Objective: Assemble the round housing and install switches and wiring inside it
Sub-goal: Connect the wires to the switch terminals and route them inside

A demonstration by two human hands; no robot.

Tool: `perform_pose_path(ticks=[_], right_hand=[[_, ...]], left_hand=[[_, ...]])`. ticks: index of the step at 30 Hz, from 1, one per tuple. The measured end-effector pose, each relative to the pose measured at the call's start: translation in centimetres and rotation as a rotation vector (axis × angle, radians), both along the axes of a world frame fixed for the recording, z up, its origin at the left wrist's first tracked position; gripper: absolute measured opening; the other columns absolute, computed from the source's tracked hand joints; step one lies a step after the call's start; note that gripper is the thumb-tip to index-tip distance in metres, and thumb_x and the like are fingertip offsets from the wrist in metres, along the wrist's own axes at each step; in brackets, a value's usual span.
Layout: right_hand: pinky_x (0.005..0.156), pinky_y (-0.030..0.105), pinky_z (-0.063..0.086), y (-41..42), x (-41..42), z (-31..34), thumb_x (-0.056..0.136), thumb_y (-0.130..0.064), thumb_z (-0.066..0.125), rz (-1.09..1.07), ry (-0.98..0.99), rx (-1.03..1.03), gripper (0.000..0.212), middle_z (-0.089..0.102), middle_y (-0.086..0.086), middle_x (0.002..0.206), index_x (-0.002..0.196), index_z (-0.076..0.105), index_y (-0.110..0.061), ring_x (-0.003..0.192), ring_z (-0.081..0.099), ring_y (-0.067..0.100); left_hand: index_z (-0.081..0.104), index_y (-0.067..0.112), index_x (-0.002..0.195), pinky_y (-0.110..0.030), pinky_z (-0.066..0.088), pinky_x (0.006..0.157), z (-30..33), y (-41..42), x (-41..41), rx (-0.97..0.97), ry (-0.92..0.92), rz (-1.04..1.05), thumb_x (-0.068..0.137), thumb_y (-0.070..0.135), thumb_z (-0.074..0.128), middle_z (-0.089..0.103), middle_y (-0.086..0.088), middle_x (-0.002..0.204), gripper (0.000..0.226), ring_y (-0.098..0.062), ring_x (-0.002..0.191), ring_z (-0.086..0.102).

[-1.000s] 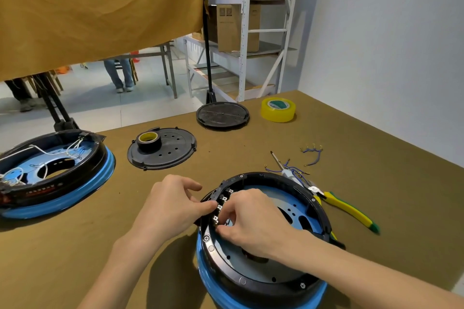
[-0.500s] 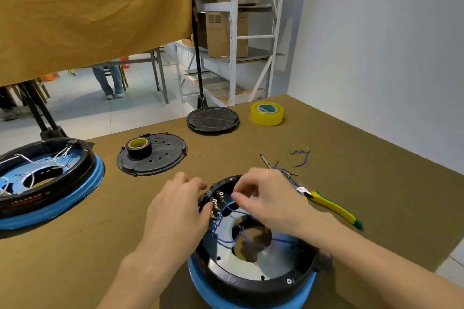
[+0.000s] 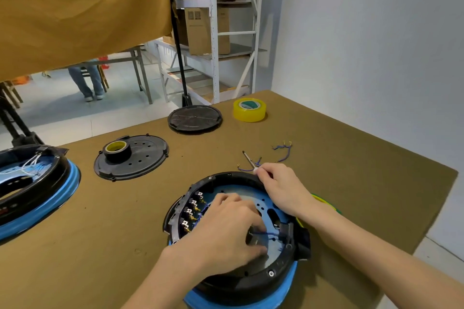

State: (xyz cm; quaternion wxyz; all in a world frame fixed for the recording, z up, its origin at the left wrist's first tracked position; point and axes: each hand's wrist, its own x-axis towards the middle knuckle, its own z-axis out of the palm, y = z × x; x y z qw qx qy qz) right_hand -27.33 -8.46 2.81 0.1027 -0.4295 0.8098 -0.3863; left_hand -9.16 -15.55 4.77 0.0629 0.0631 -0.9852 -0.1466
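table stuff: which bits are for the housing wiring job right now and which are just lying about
In use: round housing; switches; blue wire; left hand; right hand on the screwdriver.

Lying about: yellow tape roll; two black covers; second housing.

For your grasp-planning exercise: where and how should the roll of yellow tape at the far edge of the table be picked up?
The yellow tape roll lies flat with its hole facing up and bare table around it. Come straight down from above and pinch its outer wall from opposite sides, or put one finger in the hole and the thumb outside.
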Motion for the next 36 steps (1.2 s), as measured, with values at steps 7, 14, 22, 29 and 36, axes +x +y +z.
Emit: perform_pose_path(ticks=[7,14,22,29,36], right_hand=[[0.061,0.015,0.043,-0.3,0.0,0.0,0.099,-0.021,0.064,-0.027,0.06,-0.164,0.016,0.067,-0.009,0.074,0.085,0.068,-0.026,0.068,0.058,0.005],[0.062,0.018,0.045,-1.4,-0.2,0.1,0.098,-0.022,0.065,0.009,0.041,-0.16,0.011,0.069,-0.007,0.076,0.087,0.068,-0.024,0.073,0.062,0.01],[0.066,0.022,0.047,-1.6,-0.3,-0.2,0.099,-0.024,0.063,0.015,0.034,-0.153,0.011,0.07,-0.006,0.08,0.089,0.07,-0.022,0.077,0.063,0.011],[0.068,0.022,0.048,-1.6,-0.3,-0.3,0.1,-0.024,0.062,0.004,0.032,-0.151,0.011,0.069,-0.008,0.083,0.091,0.07,-0.022,0.08,0.063,0.011],[0.07,0.023,0.05,-1.6,-0.3,-0.4,0.101,-0.026,0.061,0.006,0.037,-0.141,0.011,0.068,-0.009,0.084,0.095,0.07,-0.022,0.081,0.063,0.009]], left_hand=[[0.076,0.038,0.093,-0.022,0.028,0.101,-1.0,-0.9,0.1,0.166,0.097,0.043,0.093,0.054,0.066,0.065,0.02,0.086,0.019,-0.002,0.09,0.054],[0.074,0.045,0.104,-0.027,0.038,0.103,-0.8,-1.2,0.8,0.276,0.108,0.047,0.096,0.038,0.058,0.06,0.011,0.079,0.02,-0.005,0.087,0.054],[0.075,0.048,0.109,-0.027,0.051,0.071,-0.4,-0.9,0.7,0.261,0.156,0.033,0.096,0.05,0.063,0.063,0.019,0.076,0.018,-0.006,0.08,0.062],[0.076,0.041,0.104,-0.029,0.052,0.073,-0.3,-0.3,0.0,0.159,0.118,0.081,0.098,0.042,0.057,0.066,0.019,0.091,0.02,-0.003,0.085,0.059],[0.076,0.043,0.108,-0.028,0.051,0.07,-0.5,-0.3,-0.5,0.153,0.123,0.076,0.098,0.042,0.056,0.063,0.016,0.087,0.022,-0.005,0.084,0.058]])
